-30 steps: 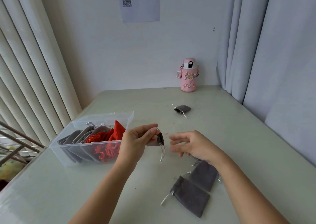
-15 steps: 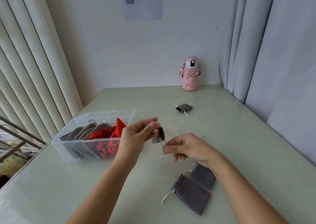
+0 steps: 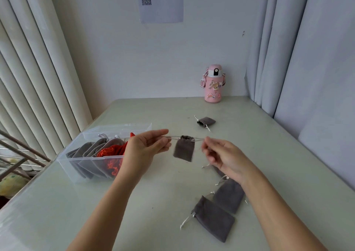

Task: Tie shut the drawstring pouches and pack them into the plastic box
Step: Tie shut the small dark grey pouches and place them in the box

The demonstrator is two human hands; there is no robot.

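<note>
Pouch check: small grey fabric drawstring pouch [image 3: 184,148] hangs in the air between your hands, above the pale green tabletop [image 3: 269,154]. Its mouth is gathered and its body dangles below the cord line. Your left hand [image 3: 146,147] pinches the pale drawstring [image 3: 173,137] on the pouch's left side, thumb against fingertips. Your right hand [image 3: 222,156] pinches it on the right side, fingers curled. Drawstring runs taut and roughly level from hand to hand. Clear plastic box [image 3: 115,129] sits on the tabletop beside your left hand, holding grey pouches on edge and red ones. Two larger grey flat pouches [image 3: 214,218] lie just beside each other by your right forearm. Another small grey pouch [image 3: 206,121] lies farther back, well apart, toward the pink sticker-covered bottle [image 3: 212,84] at the wall.
</note>
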